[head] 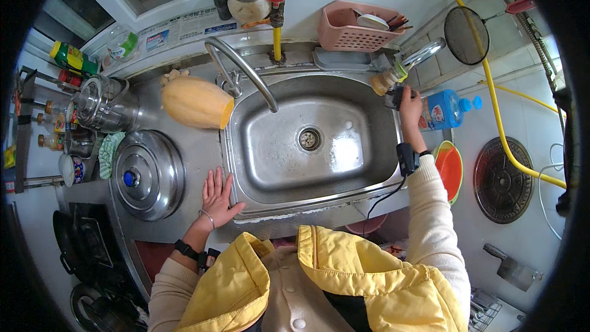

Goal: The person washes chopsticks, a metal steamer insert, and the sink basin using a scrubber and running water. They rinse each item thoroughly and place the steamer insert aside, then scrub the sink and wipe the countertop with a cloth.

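Observation:
My left hand [217,197] lies flat on the steel counter [198,157], fingers spread, beside the left rim of the sink. It holds nothing. At the sink's far right corner, my right hand [410,108] grips a small dark pad [395,97]; its exact kind is hard to tell. The stainless steel sink [276,157] lies before me with a few wet spots and a drain strainer [309,139]. A curved faucet [244,67] reaches over its back left. A cut orange squash [196,102] rests on the counter left of the sink, its cut end facing the basin.
A domed steel lid [148,175] and a steel pot [103,106] stand left. Behind the sink are a pink basket [334,32] and a yellow gas pipe [277,44]. A blue detergent bottle [443,109] and an orange-red basin [448,170] sit right. A strainer [466,35] hangs there.

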`<state>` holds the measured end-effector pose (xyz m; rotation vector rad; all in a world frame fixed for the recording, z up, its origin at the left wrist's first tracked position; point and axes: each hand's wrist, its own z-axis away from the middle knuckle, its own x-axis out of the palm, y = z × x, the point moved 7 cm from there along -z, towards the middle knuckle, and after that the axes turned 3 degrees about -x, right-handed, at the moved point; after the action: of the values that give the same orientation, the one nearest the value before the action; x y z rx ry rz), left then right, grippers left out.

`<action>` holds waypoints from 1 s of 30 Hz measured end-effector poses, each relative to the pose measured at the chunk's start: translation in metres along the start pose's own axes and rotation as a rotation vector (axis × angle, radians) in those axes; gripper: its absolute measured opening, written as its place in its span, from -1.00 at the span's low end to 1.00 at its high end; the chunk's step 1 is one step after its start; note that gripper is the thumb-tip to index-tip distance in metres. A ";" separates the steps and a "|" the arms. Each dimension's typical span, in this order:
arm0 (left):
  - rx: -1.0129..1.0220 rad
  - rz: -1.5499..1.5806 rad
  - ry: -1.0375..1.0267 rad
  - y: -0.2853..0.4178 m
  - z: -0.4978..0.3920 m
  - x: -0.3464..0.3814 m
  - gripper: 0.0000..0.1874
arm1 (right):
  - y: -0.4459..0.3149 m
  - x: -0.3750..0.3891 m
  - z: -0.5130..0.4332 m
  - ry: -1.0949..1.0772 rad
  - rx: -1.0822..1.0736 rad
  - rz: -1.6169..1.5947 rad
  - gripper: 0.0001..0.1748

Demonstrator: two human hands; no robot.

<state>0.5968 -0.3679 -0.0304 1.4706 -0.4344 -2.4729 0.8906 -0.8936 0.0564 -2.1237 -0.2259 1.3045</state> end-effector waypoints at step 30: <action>-0.007 -0.020 0.048 0.000 0.001 -0.001 -0.01 | -0.057 0.092 0.224 -0.652 1.214 -1.737 -0.70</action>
<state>0.5966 -0.3674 -0.0292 1.5350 -0.4034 -2.4463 0.7548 -0.7128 -0.0482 -0.0316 -0.9309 0.5342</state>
